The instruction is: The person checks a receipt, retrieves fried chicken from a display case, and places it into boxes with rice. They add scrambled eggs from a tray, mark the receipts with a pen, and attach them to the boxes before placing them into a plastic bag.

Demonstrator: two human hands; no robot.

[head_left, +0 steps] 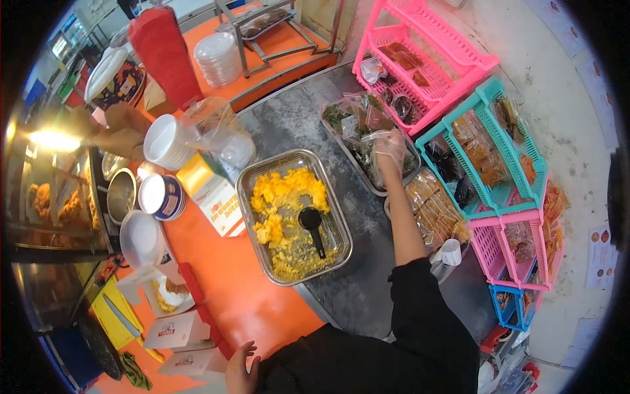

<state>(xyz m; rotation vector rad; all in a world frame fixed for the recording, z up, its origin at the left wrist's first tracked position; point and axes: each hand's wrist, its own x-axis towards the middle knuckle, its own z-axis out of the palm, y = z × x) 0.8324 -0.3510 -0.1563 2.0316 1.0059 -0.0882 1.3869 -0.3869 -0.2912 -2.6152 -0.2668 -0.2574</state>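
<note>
My right hand (391,151), in a clear plastic glove, reaches into a metal tray (351,165) of small clear packets (357,125) with dark green contents. Its fingers are curled on a packet there, their tips partly hidden. My left hand (243,369) hangs at the lower edge, holding nothing, fingers loosely bent and apart, near white printed food boxes (177,333). Between them a perforated steel tray (348,226) holds yellow, scrambled-egg-like food (289,190). A black scoop (311,220) lies in it.
Pink basket racks (426,98) and a teal rack (485,203) line the right wall. Packed brown snacks (430,203) and a white cup (449,252) sit beside my right arm. On the left stand an open food box (172,294), plastic tubs (167,141) and a knife (123,315) on a yellow board.
</note>
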